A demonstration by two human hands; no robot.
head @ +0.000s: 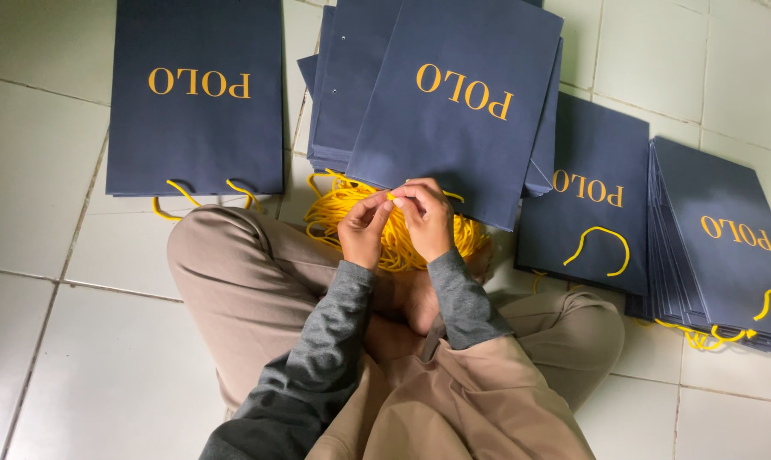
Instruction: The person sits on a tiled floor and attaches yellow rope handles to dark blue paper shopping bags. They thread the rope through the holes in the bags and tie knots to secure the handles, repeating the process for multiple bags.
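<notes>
While navy paper bags (462,102) lie on the floor (53,255), left hand (364,230) and right hand (428,220) pinch fingers together on a yellow cord (391,197).

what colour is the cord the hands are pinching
Yellow cord, pinched between both hands, seen in the head view.

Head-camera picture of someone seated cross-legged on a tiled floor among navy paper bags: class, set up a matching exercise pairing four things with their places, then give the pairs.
Things:
1. yellow cord pile
2. fanned bag stack
3. single flat bag
4. cord end

Places:
A. far right
B. pinched between left hand and right hand
C. under the hands
D. upper left

Pairs: 1-C, 2-A, 3-D, 4-B
</notes>
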